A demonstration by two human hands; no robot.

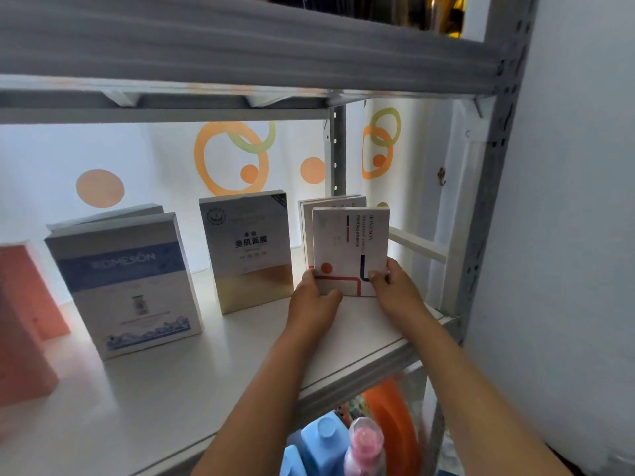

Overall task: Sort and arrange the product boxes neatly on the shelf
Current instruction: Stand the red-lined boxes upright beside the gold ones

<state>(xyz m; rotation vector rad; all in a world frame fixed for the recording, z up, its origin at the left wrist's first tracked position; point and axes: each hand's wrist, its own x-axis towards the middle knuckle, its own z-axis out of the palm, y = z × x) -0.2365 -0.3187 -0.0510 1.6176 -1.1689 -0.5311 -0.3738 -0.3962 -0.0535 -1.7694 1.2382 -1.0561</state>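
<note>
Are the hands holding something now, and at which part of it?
Yes. Both hands hold the white upright cardboard box with red and navy lines: the left hand at its lower left corner, the right hand at its lower right edge.

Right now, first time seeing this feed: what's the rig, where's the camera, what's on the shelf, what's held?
There is no robot here. A person works with bare hands, and the one picture comes from a wide-angle camera on their head, looking forward and down. The left hand and right hand grip the bottom corners of a white box standing upright on the shelf, just in front of similar boxes. To its left stand a silver-gold box, a blue-banded box and, at the edge, an orange box. Bottles show on a level below.
</note>
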